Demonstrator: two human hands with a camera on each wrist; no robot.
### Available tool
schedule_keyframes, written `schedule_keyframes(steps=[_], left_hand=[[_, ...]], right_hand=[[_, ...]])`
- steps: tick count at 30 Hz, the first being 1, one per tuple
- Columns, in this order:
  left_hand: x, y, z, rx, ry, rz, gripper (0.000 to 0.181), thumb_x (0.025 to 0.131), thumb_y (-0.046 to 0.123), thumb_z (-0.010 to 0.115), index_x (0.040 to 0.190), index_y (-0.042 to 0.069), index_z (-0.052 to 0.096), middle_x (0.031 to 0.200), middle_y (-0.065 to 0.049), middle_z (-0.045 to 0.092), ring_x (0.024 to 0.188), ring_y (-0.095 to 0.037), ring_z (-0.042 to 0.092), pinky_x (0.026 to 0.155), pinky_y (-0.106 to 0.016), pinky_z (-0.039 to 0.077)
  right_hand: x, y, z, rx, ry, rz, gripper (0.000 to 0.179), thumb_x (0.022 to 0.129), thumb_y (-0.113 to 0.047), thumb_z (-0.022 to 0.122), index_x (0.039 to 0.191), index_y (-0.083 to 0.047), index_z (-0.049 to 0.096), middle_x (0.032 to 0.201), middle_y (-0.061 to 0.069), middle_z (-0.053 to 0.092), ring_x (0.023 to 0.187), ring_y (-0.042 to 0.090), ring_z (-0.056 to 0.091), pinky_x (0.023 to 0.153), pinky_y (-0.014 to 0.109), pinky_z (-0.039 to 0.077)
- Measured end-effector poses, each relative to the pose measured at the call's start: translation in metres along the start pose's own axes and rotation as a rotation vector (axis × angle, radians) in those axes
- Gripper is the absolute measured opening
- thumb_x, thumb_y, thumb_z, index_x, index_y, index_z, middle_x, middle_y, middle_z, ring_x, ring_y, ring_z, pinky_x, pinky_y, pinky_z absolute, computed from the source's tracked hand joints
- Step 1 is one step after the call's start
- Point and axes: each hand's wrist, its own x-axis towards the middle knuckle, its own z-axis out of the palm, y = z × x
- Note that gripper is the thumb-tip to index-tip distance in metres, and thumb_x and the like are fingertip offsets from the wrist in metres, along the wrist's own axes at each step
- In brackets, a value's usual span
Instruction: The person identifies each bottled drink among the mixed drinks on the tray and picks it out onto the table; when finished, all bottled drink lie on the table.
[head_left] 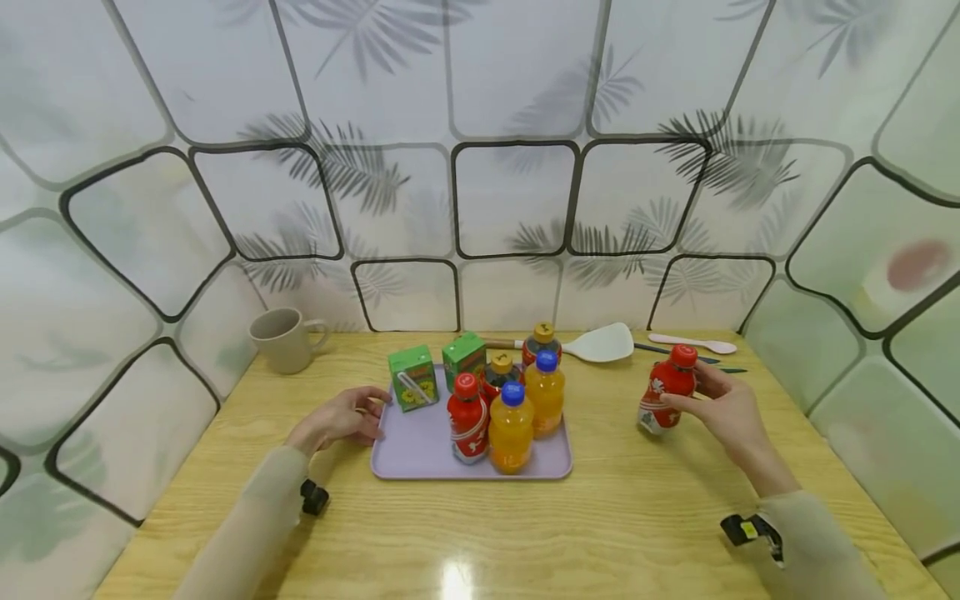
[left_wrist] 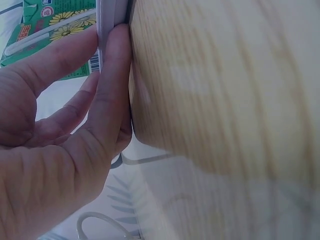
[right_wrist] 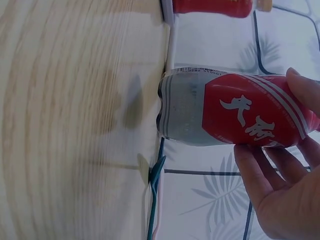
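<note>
My right hand (head_left: 723, 408) grips a red-capped bottle (head_left: 663, 392) with a red and white label, to the right of the tray. The bottle tilts; in the right wrist view its base (right_wrist: 177, 107) is close to the tabletop, and a shadow lies beside it. At the tray's left rim, my left hand (head_left: 348, 417) pinches the lilac tray (head_left: 420, 467). On that tray stand two green drink cartons (head_left: 413, 379), another red bottle (head_left: 467, 425), two orange drink bottles (head_left: 512, 433) with blue caps, and two dark bottles (head_left: 501, 375) with yellow caps, partly hidden.
A beige mug (head_left: 282, 342) stands at the back left of the wooden table (head_left: 600, 517). Along the back lie a white spatula (head_left: 603, 343), a pink spoon (head_left: 697, 342) and dark green utensils (head_left: 731, 369). A patterned curtain (head_left: 510, 200) surrounds the table's back and sides.
</note>
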Motion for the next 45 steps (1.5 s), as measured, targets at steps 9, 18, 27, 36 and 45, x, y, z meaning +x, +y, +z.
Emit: schedule_keyframes(steps=[9,18,27,36,45], left_hand=[[0.001,0.003,0.002,0.008,0.000,0.000,0.059,0.078,-0.009,0.070,0.132,-0.002,0.048,0.102,-0.013,0.047,0.082,-0.018,0.056,0.065,-0.027,0.057],[0.003,0.008,0.002,0.011,0.003,-0.017,0.057,0.079,-0.010,0.069,0.131,-0.002,0.048,0.102,-0.012,0.046,0.080,-0.018,0.055,0.064,-0.027,0.057],[0.005,0.008,0.003,-0.002,-0.009,-0.012,0.057,0.079,-0.011,0.069,0.131,-0.003,0.047,0.101,-0.013,0.047,0.079,-0.018,0.056,0.064,-0.027,0.057],[0.005,0.008,0.003,-0.009,-0.012,-0.010,0.056,0.078,-0.011,0.069,0.130,-0.003,0.048,0.099,-0.012,0.046,0.079,-0.017,0.055,0.064,-0.027,0.057],[0.006,0.007,0.001,-0.002,0.002,-0.022,0.057,0.078,-0.011,0.071,0.130,-0.003,0.049,0.100,-0.012,0.046,0.080,-0.018,0.055,0.067,-0.030,0.059]], right_hand=[[0.008,0.006,-0.014,-0.042,0.029,0.066,0.081,0.084,-0.034,0.077,0.150,-0.010,0.038,0.135,-0.005,0.058,0.101,-0.010,0.047,0.076,0.006,0.046],[0.018,0.021,-0.026,-0.082,0.033,0.107,0.085,0.086,-0.038,0.073,0.153,-0.010,0.030,0.142,0.007,0.051,0.118,0.013,0.051,0.077,0.004,0.044],[0.026,0.034,-0.037,-0.032,0.057,0.082,0.081,0.086,-0.033,0.074,0.153,-0.010,0.033,0.131,-0.015,0.054,0.103,-0.010,0.046,0.077,0.004,0.045],[0.026,0.043,-0.046,-0.001,0.097,0.104,0.080,0.086,-0.030,0.075,0.153,-0.015,0.034,0.126,-0.022,0.054,0.101,-0.012,0.047,0.076,0.003,0.044],[0.035,0.040,-0.048,0.101,0.097,0.191,0.088,0.084,-0.029,0.077,0.155,-0.016,0.025,0.154,0.002,0.038,0.103,-0.010,0.049,0.074,0.003,0.044]])
